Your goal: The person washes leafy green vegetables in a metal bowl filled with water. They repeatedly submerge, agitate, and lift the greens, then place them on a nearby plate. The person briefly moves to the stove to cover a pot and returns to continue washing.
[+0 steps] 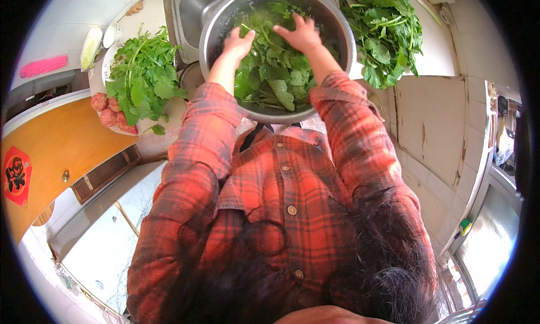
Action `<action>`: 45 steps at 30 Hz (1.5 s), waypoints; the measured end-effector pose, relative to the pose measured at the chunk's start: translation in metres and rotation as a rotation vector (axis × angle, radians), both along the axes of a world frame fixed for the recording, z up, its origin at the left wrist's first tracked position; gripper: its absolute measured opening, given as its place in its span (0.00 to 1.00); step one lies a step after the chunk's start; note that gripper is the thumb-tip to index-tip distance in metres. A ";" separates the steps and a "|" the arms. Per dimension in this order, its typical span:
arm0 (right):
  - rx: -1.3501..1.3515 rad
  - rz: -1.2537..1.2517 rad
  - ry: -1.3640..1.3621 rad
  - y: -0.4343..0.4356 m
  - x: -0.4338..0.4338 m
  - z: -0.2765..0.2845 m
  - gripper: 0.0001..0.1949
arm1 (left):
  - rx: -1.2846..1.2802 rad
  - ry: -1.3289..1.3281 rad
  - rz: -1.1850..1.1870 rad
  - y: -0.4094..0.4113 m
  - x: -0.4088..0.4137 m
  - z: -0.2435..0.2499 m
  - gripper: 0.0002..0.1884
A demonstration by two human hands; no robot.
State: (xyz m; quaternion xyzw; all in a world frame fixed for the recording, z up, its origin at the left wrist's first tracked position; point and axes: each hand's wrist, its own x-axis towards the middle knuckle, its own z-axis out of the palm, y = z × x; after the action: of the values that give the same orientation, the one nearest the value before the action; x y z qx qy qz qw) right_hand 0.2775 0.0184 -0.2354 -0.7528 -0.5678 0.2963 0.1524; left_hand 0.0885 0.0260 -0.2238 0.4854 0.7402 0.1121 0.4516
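Note:
A large round metal basin [351,41] sits over the edge of a stainless steel sink [192,12]. Leafy greens [274,71] float in water inside it. My left hand [239,43] is over the left part of the basin, thumb apart from the blurred fingers, with nothing seen in it. On the basin's right side, my right hand [300,32] is spread above the greens near the far leaves. Whether its fingertips touch leaves or water, I cannot tell. Both arms wear rolled red plaid sleeves.
Left of the sink, a pile of leafy greens [141,75] lies beside several reddish tubers [109,111], a small white bowl [112,35] and a pale cabbage [90,49]. More greens [386,33] lie on the right counter [438,49]. A yellow-orange cabinet door [71,147] is at left.

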 end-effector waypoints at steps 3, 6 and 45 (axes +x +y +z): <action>-0.127 -0.014 0.314 -0.002 -0.043 0.007 0.45 | -0.155 -0.540 0.273 -0.001 0.010 -0.004 0.36; -0.001 0.135 0.217 -0.018 -0.073 0.029 0.26 | -0.185 -0.996 0.463 -0.001 0.020 0.011 0.35; 0.132 0.459 0.733 -0.001 0.007 0.123 0.14 | 0.171 -0.902 -0.080 0.016 0.023 0.117 0.22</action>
State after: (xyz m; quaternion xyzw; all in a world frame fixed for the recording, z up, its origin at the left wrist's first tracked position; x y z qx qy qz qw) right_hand 0.2847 0.0176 -0.1127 -0.4407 -0.6464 0.5334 0.3218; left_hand 0.1115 0.0422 -0.1069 0.4518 0.4387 0.3550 0.6909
